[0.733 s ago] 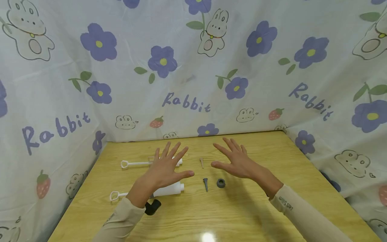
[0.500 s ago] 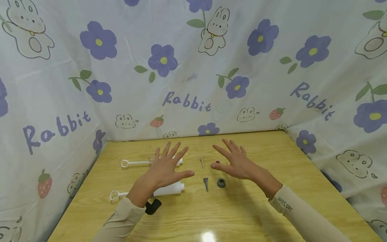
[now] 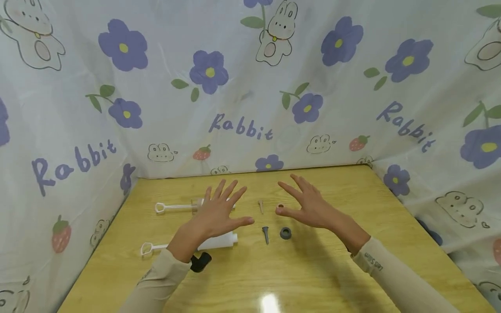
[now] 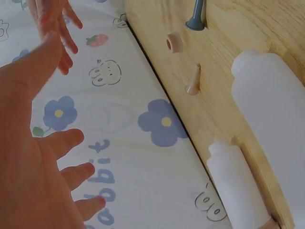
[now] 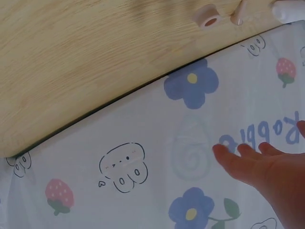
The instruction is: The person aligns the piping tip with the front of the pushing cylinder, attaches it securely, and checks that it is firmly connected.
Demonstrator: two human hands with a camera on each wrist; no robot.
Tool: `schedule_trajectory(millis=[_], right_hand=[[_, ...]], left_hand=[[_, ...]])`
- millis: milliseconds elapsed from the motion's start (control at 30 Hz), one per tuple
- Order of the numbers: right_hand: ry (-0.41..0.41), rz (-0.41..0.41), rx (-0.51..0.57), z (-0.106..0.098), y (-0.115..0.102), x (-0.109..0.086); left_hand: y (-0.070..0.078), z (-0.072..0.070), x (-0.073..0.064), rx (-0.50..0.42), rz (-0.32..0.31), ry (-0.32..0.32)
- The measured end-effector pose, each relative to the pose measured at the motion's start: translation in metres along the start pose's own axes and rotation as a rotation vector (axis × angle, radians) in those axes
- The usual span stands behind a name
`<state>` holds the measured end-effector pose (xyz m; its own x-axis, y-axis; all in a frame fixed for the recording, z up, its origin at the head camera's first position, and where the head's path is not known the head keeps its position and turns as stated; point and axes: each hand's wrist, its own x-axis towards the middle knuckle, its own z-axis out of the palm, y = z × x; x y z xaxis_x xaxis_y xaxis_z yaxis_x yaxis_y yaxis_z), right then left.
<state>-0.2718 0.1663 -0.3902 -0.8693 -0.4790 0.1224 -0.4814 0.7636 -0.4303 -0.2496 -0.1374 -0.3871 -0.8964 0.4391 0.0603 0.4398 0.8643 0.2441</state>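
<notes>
My left hand (image 3: 217, 215) hovers with spread fingers over two white plastic syringe-like tubes, hiding part of each. The nearer tube (image 3: 221, 240) and the farther one (image 4: 238, 186) have white rods ending in loop handles (image 3: 146, 249). My right hand (image 3: 311, 208) is held up with fingers spread, holding nothing. Close to its thumb lies a beige ring cap (image 5: 208, 17), partly covered in the head view. Between the hands lie a small beige tapered nozzle (image 3: 261, 206) and a dark grey nozzle (image 3: 265, 234). A dark grey ring cap (image 3: 285, 233) is beside the grey nozzle.
The parts lie on a wood-grain table (image 3: 352, 195). A white curtain (image 3: 235, 104) printed with flowers and rabbits borders its back and sides. A black object (image 3: 201, 262) shows beside my left wrist; whether it is worn or lies on the table I cannot tell.
The head view has tilted down slightly. Both hands stay raised and spread with small shifts; the beige ring cap, hidden at first, now shows by my right thumb.
</notes>
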Motion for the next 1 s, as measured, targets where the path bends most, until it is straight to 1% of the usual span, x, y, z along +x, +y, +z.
schedule_trajectory(millis=[67, 167, 233, 300, 367, 467, 567, 667, 733, 800, 867, 933, 967, 1000], right_hand=[[0.0, 0.011, 0.008, -0.002, -0.001, 0.0], [-0.037, 0.015, 0.014, 0.0, 0.0, 0.0], [-0.078, 0.017, 0.006, 0.004, 0.002, 0.0], [-0.13, 0.015, -0.011, 0.011, 0.004, 0.0], [-0.181, 0.023, -0.025, 0.019, 0.006, -0.001], [-0.254, 0.013, -0.045, 0.034, 0.006, -0.003], [-0.291, 0.001, -0.087, 0.046, 0.007, -0.007], [-0.283, -0.003, -0.124, 0.054, 0.008, -0.011], [-0.262, -0.002, -0.135, 0.059, 0.009, -0.013], [-0.237, -0.026, -0.149, 0.064, 0.01, -0.014], [-0.211, -0.058, -0.16, 0.068, 0.012, -0.014], [-0.183, -0.084, -0.167, 0.069, 0.012, -0.014], [-0.17, -0.089, -0.164, 0.069, 0.012, -0.014], [-0.157, -0.086, -0.154, 0.067, 0.011, -0.013]], left_hand=[[0.006, 0.002, 0.005, 0.042, 0.045, 0.014], [0.021, 0.013, 0.015, 0.172, 0.132, 0.016], [0.034, 0.025, 0.024, 0.266, 0.189, -0.009], [0.047, 0.037, 0.033, 0.342, 0.233, -0.062], [0.056, 0.05, 0.043, 0.413, 0.262, -0.115], [0.062, 0.067, 0.055, 0.506, 0.261, -0.188], [0.063, 0.08, 0.061, 0.573, 0.231, -0.235], [0.062, 0.089, 0.063, 0.601, 0.218, -0.245], [0.062, 0.093, 0.063, 0.605, 0.217, -0.224], [0.061, 0.095, 0.063, 0.615, 0.21, -0.21], [0.058, 0.094, 0.062, 0.612, 0.194, -0.212], [0.055, 0.09, 0.06, 0.579, 0.173, -0.218], [0.054, 0.086, 0.058, 0.555, 0.164, -0.212], [0.051, 0.081, 0.056, 0.522, 0.16, -0.192]])
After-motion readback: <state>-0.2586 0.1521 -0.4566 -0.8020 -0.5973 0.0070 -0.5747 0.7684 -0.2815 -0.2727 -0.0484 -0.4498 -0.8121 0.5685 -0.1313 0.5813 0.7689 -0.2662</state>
